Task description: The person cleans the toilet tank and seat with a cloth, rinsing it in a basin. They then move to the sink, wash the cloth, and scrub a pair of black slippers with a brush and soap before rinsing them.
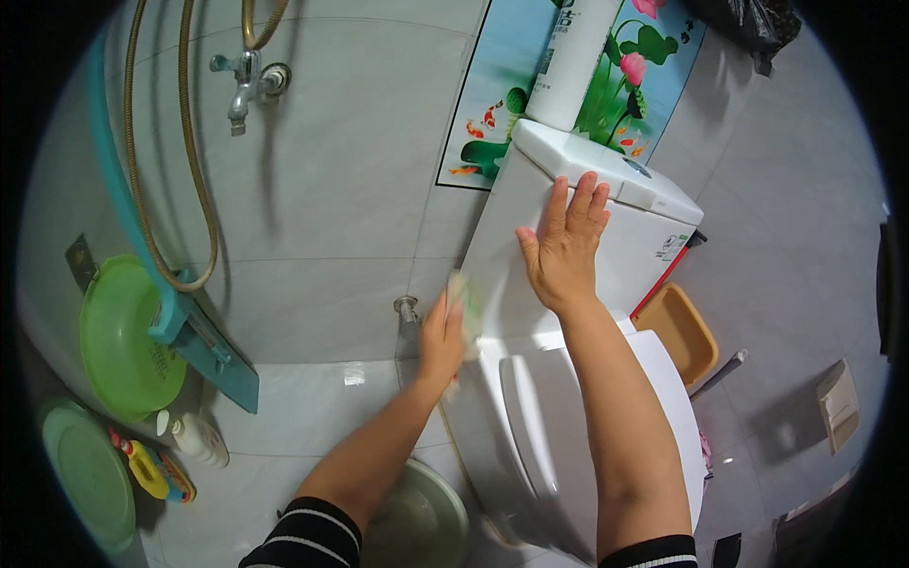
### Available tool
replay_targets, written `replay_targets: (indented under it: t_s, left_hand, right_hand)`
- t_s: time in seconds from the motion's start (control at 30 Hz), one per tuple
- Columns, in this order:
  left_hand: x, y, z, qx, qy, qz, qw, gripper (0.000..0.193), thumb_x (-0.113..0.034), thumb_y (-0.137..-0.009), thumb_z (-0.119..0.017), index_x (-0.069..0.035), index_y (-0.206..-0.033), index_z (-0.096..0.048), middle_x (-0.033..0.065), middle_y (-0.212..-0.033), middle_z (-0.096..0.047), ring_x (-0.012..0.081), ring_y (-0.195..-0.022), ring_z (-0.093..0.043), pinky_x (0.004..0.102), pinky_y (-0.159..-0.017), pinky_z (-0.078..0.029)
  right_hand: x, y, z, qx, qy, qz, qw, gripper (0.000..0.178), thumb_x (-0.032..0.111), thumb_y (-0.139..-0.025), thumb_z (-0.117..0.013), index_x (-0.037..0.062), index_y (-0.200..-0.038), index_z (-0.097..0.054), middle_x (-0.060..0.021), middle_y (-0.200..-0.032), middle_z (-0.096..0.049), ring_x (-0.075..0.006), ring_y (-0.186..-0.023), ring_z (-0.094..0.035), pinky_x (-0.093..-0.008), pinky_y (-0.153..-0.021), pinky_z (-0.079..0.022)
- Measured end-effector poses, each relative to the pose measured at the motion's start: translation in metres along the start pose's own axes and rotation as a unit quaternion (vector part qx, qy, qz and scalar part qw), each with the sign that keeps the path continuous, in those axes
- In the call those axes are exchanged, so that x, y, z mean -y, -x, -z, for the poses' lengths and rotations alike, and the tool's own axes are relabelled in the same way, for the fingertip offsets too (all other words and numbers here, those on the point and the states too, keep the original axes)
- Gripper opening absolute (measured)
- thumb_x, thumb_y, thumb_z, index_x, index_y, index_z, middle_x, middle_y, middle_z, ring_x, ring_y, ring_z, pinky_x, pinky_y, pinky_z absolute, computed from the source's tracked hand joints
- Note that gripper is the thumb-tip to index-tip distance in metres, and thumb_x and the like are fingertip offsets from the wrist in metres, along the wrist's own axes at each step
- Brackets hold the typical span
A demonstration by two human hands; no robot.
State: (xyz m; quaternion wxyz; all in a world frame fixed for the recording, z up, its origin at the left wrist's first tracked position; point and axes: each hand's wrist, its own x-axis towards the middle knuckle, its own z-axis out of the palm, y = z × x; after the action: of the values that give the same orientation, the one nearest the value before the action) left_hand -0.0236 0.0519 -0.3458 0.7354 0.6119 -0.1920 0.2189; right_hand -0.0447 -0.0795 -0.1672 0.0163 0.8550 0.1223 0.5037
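A white toilet stands in front of me, its tank (516, 251) upright at the back and its lid (561, 402) lowered. My right hand (568, 244) lies flat against the tank's front, fingers spread and tips near the tank cover (606, 170). At the tank's left side, my left hand (443, 336) is closed on a pale green and whitish cloth (465, 308). The cloth is smeared by motion, so its exact kind is hard to make out. A white cylindrical bottle (573, 66) rests on the tank cover.
Below my left forearm sits a basin (417, 521) of water. Green basins (128, 341), a teal flat mop (213, 350), a white spray bottle (199, 440) and a yellow bottle (147, 469) stand at left. A tap (246, 90) and hose (194, 161) hang above; an orange bin (677, 331) is right of the toilet.
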Motion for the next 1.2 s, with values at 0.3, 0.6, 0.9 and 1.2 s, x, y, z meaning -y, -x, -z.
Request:
replay_targets:
  t_s: [0.3,0.6,0.9,1.2]
  left_hand:
    - [-0.048,-0.108,-0.052,0.047,0.028,-0.135,0.989,0.055,-0.03,-0.094,-0.044,-0.003,-0.14,-0.034,0.016,-0.145,-0.034,0.0326,-0.133,-0.031,0.0388,-0.109,-0.025]
    - [0.068,0.088,-0.013,-0.01,0.198,0.295,0.935,0.045,-0.024,-0.099,-0.036,-0.004,-0.139,-0.036,0.0122,-0.14,-0.039,0.0243,-0.129,-0.037,0.034,-0.107,-0.027]
    - [-0.055,-0.048,-0.045,0.041,-0.04,-0.253,0.966,0.052,-0.015,-0.093,-0.046,-0.001,-0.141,-0.032,0.0169,-0.147,-0.031,0.0318,-0.137,-0.027,0.039,-0.111,-0.02]
    - [0.066,0.119,0.013,0.112,-0.097,0.232,0.961,0.039,-0.025,-0.093,-0.052,0.0,-0.124,-0.049,0.0147,-0.121,-0.054,0.0274,-0.104,-0.055,0.0359,-0.091,-0.043]
  right_hand:
    - [-0.009,0.005,0.004,0.014,-0.021,0.007,1.0,0.084,0.032,-0.087,-0.06,0.0176,-0.15,-0.007,-0.0147,-0.155,0.01,-0.0397,-0.141,0.013,-0.0616,-0.107,-0.001]
    - [-0.004,0.0,-0.002,0.005,-0.026,0.007,1.0,0.084,0.038,-0.087,-0.058,0.0173,-0.15,-0.005,-0.0143,-0.154,0.013,-0.0386,-0.14,0.016,-0.0612,-0.107,0.001]
    - [-0.014,0.008,-0.001,0.014,-0.007,0.0,1.0,0.082,0.035,-0.087,-0.058,0.0169,-0.15,-0.008,-0.0138,-0.155,0.011,-0.0382,-0.141,0.014,-0.0611,-0.107,0.0]
    - [-0.007,0.007,0.001,0.017,-0.014,0.003,1.0,0.081,0.039,-0.088,-0.056,0.0158,-0.149,-0.009,-0.0141,-0.155,0.01,-0.0389,-0.14,0.014,-0.0604,-0.108,-0.001]
